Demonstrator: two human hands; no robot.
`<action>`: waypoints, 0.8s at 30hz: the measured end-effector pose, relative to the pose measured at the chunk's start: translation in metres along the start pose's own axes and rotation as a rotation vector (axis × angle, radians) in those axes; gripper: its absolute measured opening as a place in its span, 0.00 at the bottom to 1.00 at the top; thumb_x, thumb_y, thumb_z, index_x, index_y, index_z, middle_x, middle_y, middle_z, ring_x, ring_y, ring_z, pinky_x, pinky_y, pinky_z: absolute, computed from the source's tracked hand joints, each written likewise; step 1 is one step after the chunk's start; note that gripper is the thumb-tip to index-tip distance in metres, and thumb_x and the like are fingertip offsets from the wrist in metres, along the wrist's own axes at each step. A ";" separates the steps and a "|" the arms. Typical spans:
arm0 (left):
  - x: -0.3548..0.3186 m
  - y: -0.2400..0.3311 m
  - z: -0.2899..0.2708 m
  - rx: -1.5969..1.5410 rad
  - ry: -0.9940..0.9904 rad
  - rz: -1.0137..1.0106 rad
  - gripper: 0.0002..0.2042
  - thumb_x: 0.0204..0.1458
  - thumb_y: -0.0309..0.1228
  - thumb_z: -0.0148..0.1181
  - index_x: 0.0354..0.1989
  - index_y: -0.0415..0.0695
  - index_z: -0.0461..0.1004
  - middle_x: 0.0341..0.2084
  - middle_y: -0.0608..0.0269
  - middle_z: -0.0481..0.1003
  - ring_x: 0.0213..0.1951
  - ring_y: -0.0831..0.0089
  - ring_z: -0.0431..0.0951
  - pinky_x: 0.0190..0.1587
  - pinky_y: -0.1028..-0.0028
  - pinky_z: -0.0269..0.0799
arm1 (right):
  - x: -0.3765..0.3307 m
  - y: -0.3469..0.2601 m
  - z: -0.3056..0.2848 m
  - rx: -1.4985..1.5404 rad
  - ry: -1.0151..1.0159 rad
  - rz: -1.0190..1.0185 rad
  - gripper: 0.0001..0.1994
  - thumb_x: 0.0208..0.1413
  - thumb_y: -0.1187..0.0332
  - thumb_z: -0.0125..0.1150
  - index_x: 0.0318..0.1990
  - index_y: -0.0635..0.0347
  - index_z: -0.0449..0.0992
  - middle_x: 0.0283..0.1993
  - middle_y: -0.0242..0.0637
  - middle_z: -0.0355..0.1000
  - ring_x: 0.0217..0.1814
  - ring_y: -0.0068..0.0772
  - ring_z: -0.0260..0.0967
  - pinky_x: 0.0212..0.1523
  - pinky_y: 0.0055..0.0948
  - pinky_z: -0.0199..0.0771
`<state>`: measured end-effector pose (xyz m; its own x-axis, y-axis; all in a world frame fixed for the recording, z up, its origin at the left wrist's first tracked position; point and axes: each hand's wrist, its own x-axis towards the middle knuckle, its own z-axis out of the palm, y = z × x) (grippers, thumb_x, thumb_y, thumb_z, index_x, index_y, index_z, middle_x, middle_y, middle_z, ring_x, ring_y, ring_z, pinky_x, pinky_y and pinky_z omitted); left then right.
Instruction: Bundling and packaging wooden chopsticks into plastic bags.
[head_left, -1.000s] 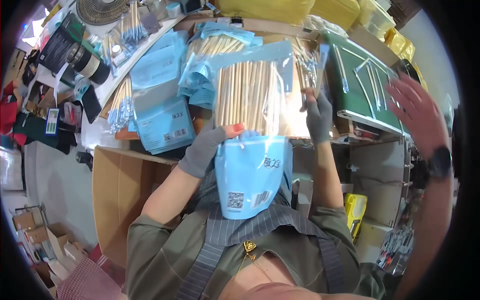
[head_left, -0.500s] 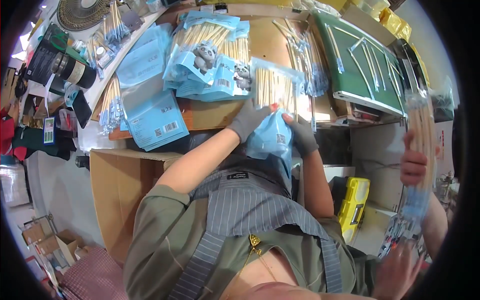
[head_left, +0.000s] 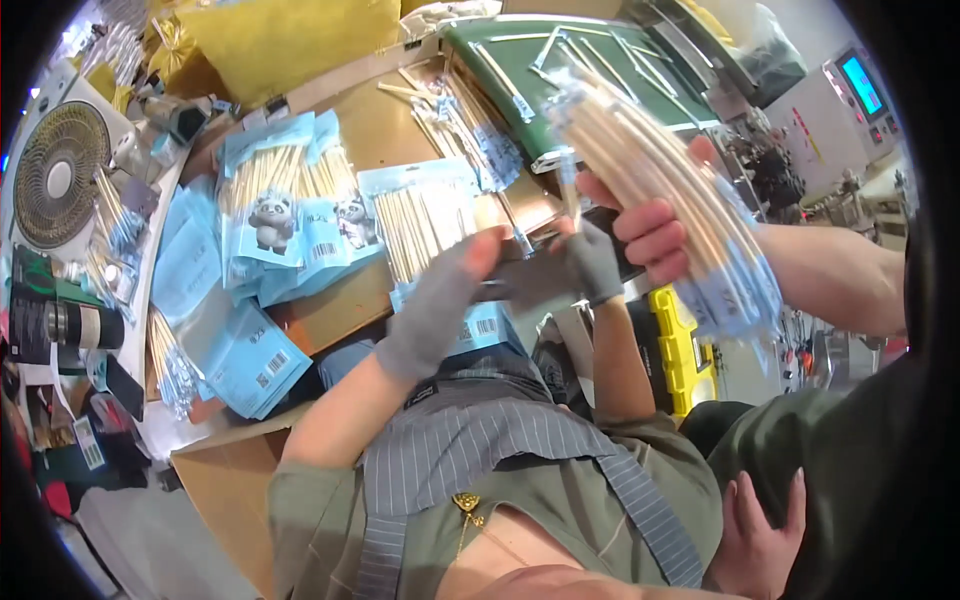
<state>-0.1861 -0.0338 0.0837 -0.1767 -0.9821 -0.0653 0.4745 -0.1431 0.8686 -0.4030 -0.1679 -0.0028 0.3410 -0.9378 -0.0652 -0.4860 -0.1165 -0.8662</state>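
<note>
The bag of sticks (head_left: 423,225) lay at the near edge of the bench (head_left: 375,130), its blue end towards the apron (head_left: 455,450); it looked light, slick-skinned and stiff inside, best taken across both sides at mid-length. The left grip (head_left: 437,300) was blurred in front of it and the right grip (head_left: 592,262) half-curled nearby; whether either was clamped on anything, I could not tell. A co-worker's hand (head_left: 650,232) was wrapped round a bundle (head_left: 665,190).

Dark lettering (head_left: 257,337) on blue pouches (head_left: 462,338), barcodes (head_left: 486,326) too, lit screen (head_left: 862,86) seemingly illegible
</note>
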 end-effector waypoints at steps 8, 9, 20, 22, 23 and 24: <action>0.062 -0.013 0.090 -0.786 -0.341 0.029 0.28 0.55 0.50 0.55 0.60 0.49 0.62 0.41 0.65 0.70 0.47 0.69 0.71 0.49 0.68 0.68 | 0.005 0.006 -0.078 -0.121 -0.083 -0.031 0.18 0.56 0.59 0.52 0.47 0.63 0.70 0.37 0.41 0.71 0.37 0.29 0.69 0.39 0.27 0.67; 0.065 -0.005 0.091 -0.965 -0.475 0.049 0.26 0.54 0.47 0.58 0.57 0.47 0.64 0.33 0.65 0.70 0.40 0.69 0.72 0.46 0.66 0.70 | 0.010 0.002 -0.066 -0.134 -0.128 -0.036 0.18 0.56 0.60 0.51 0.48 0.63 0.69 0.38 0.42 0.71 0.38 0.30 0.69 0.40 0.27 0.68; 0.070 0.027 0.106 -0.435 -0.216 0.179 0.34 0.52 0.54 0.56 0.56 0.37 0.61 0.44 0.50 0.73 0.41 0.66 0.76 0.40 0.69 0.76 | 0.071 -0.088 0.143 -0.306 -0.027 -0.318 0.31 0.52 0.59 0.55 0.61 0.67 0.60 0.55 0.60 0.66 0.60 0.51 0.63 0.60 0.35 0.61; 0.065 0.030 0.104 -0.460 -0.346 0.061 0.33 0.53 0.54 0.55 0.55 0.37 0.62 0.42 0.52 0.73 0.40 0.69 0.76 0.40 0.69 0.76 | 0.054 -0.088 0.114 -0.222 0.006 -0.267 0.30 0.52 0.58 0.55 0.60 0.67 0.60 0.55 0.58 0.66 0.60 0.50 0.64 0.59 0.36 0.61; 0.060 0.032 0.098 -0.459 -0.372 0.063 0.33 0.53 0.54 0.55 0.55 0.37 0.62 0.42 0.52 0.73 0.40 0.69 0.76 0.40 0.69 0.76 | 0.047 -0.079 0.084 -0.138 0.004 -0.243 0.30 0.53 0.58 0.55 0.60 0.66 0.60 0.55 0.57 0.66 0.59 0.50 0.64 0.59 0.37 0.61; 0.060 0.026 0.096 -0.439 -0.373 0.111 0.34 0.52 0.56 0.54 0.55 0.37 0.62 0.39 0.55 0.73 0.36 0.71 0.76 0.41 0.70 0.76 | 0.017 -0.057 0.041 -0.058 0.036 -0.197 0.30 0.53 0.57 0.55 0.60 0.65 0.60 0.55 0.56 0.66 0.59 0.49 0.64 0.59 0.37 0.61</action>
<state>-0.2674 -0.0845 0.1499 -0.3595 -0.8960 0.2605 0.8063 -0.1578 0.5700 -0.3367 -0.1637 0.0250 0.4057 -0.9060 0.1211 -0.4583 -0.3163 -0.8306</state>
